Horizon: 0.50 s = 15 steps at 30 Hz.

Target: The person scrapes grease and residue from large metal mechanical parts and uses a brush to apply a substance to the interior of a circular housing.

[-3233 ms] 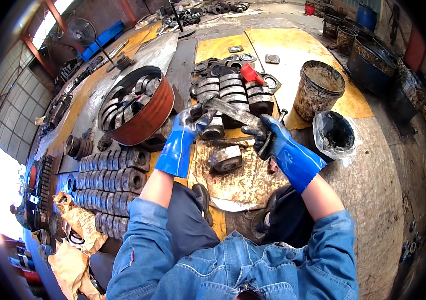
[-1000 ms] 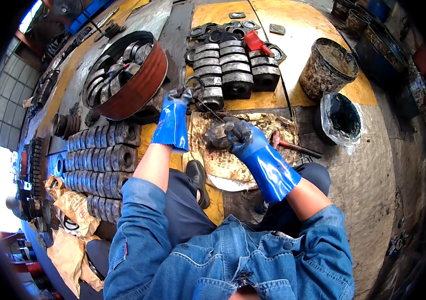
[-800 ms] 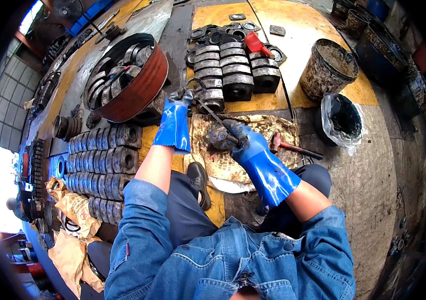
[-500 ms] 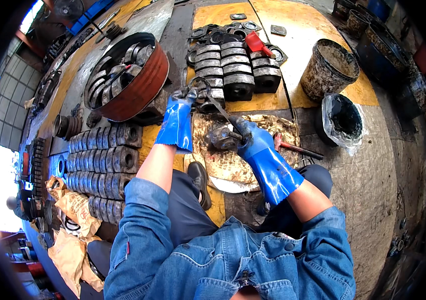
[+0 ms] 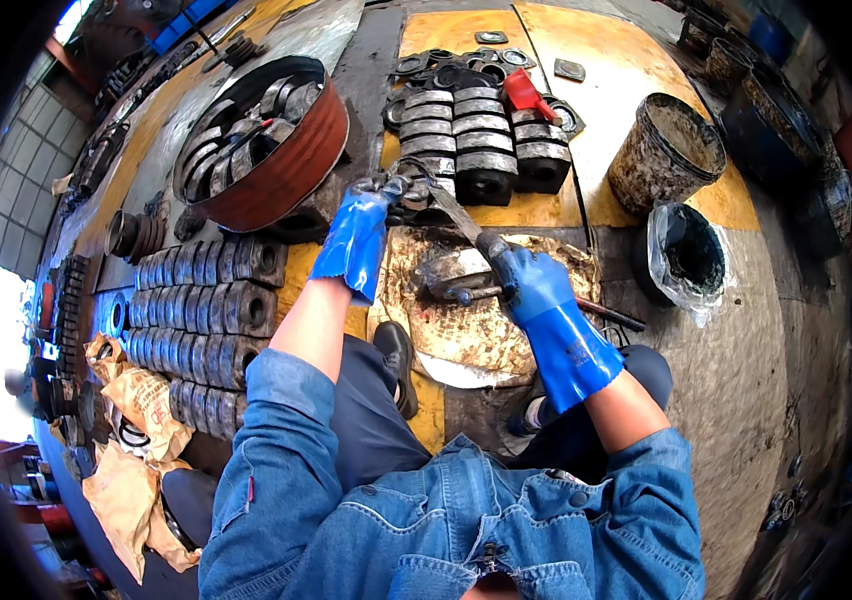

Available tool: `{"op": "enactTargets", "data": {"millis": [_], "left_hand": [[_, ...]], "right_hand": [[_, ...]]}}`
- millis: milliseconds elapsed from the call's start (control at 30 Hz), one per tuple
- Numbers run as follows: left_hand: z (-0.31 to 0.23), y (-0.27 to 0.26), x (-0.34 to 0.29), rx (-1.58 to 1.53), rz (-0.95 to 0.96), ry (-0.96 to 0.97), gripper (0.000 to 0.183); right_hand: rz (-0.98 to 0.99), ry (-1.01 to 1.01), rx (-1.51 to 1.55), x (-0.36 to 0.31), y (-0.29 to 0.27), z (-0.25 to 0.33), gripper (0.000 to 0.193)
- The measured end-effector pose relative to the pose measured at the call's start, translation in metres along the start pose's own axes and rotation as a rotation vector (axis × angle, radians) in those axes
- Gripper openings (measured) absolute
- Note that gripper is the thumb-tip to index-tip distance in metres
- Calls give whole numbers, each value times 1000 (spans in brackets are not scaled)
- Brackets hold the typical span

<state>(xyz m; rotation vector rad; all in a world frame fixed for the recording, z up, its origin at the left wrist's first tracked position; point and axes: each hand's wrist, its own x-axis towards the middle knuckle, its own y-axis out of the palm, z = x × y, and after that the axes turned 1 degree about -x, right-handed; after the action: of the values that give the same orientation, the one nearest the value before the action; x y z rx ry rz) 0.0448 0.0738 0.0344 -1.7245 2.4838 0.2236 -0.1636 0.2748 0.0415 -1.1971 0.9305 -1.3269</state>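
Note:
My left hand [image 5: 368,205], in a blue rubber glove, is closed on a dark, greasy ring [image 5: 413,172] above the near end of the block rows. My right hand [image 5: 531,275], gloved alike, grips the dark handle of a flat-bladed scraper [image 5: 459,217]. Its metal blade points up and left, with the tip by the ring; whether they touch I cannot tell. Below the scraper, a greasy metal part [image 5: 446,268] with a short rod lies on a stained pale sheet [image 5: 446,345]. A hammer's handle [image 5: 614,316] shows beyond my right glove, which hides its head.
Rows of ribbed metal blocks [image 5: 482,150] stand ahead, with a red scoop-like tool [image 5: 524,92] on top. More block rows [image 5: 201,310] lie left, below a rust-red tub [image 5: 291,165] of metal pieces. A grimy bucket [image 5: 661,155] and a plastic-lined bucket [image 5: 688,255] stand right.
My right hand has moved slightly right and down, and the scraper's blade has turned to show its broad face. My left hand stays on the ring. The view has shifted a little.

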Motion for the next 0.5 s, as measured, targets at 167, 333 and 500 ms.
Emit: {"op": "enactTargets", "data": {"millis": [167,333,500], "left_hand": [[-11,-1,-13,113,63,29,23],[-2,-13,-12,106,31,33,21],[3,-23,-12,105,0,42,20]], "right_hand": [[3,-20,-45,-7,3,-11,31],[-141,-110,-93,-14,5,-16,27],[-212,-170,-87,-22,-2,-14,38]]}}
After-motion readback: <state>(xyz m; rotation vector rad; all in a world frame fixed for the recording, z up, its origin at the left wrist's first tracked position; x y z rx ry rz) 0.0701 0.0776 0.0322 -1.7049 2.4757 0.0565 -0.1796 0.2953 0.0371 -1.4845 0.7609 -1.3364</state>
